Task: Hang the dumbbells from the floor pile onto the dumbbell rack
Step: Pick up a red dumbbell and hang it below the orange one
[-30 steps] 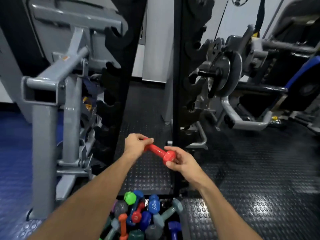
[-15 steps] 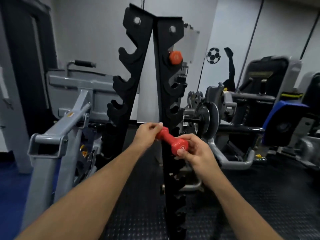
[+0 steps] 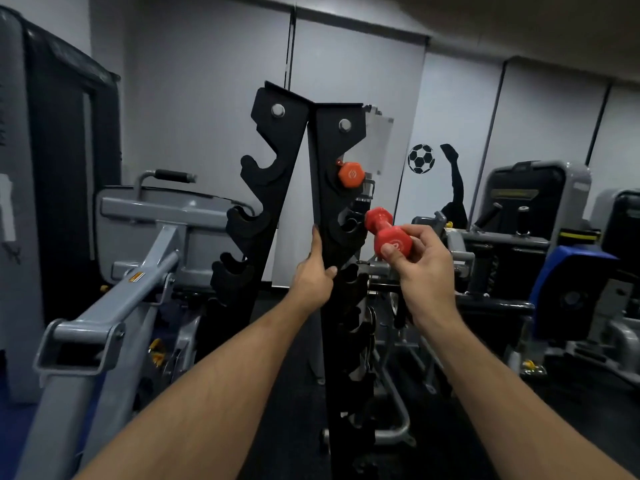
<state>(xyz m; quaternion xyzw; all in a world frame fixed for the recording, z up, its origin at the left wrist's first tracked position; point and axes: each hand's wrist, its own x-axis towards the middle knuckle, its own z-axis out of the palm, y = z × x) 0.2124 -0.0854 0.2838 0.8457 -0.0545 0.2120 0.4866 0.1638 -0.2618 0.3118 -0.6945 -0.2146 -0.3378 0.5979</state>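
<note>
Right hand (image 3: 420,268) grips red dumbbell (image 3: 382,233) beside rack (image 3: 332,188); left hand (image 3: 313,278) holds its upright.

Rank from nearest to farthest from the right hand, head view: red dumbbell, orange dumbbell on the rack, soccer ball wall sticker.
1. red dumbbell: gripped by the right hand at its near head, beside the rack's right plate.
2. orange dumbbell: hung in an upper rack slot, above and left of the hand.
3. soccer ball sticker: on the back wall, behind the rack.

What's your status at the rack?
Right hand grips red dumbbell, near the second hook. Left hand holds the rack edge. Orange dumbbell hangs above. Nothing blocking.
</note>
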